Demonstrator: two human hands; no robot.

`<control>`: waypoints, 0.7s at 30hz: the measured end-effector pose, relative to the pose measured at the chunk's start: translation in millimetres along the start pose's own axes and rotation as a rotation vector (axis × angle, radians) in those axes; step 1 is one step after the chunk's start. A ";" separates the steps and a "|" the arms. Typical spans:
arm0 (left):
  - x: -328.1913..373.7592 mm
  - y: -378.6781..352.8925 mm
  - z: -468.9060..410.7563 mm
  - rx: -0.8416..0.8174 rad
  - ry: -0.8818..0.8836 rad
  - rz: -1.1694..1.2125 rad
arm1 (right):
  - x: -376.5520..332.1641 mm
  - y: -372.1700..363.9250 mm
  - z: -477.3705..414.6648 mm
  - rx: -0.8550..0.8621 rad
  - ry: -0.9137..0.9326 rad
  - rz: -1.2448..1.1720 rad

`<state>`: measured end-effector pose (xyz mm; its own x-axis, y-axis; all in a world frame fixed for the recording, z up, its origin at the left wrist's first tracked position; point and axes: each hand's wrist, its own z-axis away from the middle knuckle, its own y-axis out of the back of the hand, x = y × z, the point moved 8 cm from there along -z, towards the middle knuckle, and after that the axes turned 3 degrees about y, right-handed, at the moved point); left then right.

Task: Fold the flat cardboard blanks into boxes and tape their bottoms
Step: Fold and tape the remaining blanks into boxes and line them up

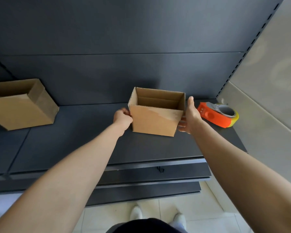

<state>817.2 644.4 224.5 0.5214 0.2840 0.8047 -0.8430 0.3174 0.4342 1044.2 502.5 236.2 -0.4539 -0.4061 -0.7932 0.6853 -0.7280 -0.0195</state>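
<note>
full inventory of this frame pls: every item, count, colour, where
small cardboard box: 1, brown, mid-shelf, open top up, between both hands
larger cardboard box: 1, brown, left end of the shelf, opening in view
tape dispenser: 1, orange and yellow with a grey roll, on the shelf, right of the small cardboard box
shelf: 1, dark grey, under the boxes and dispenser
back panel: 1, dark grey, behind the shelf
floor tiles: pale, bottom of view
shoes: 2, white, on the floor tiles
left hand: 1, grips the small cardboard box's left edge
right hand: 1, flat against its right side
</note>
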 end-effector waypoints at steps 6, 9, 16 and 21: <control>-21.6 15.2 8.6 -0.011 0.095 0.283 | 2.3 -28.7 20.3 -0.125 0.043 0.021; -31.5 40.9 20.3 0.101 0.104 0.348 | 1.8 -50.5 31.8 -0.185 0.068 0.018; -66.7 125.2 53.6 0.342 0.114 0.399 | 13.4 -127.2 70.6 -0.351 0.099 0.097; -105.6 194.1 70.1 0.473 0.131 0.503 | 30.2 -201.7 112.6 -0.477 0.134 0.195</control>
<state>589.2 612.6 252.2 0.0396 0.4093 0.9115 -0.9374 -0.3006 0.1757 828.2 574.9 284.7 -0.2368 -0.4116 -0.8801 0.9468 -0.3011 -0.1139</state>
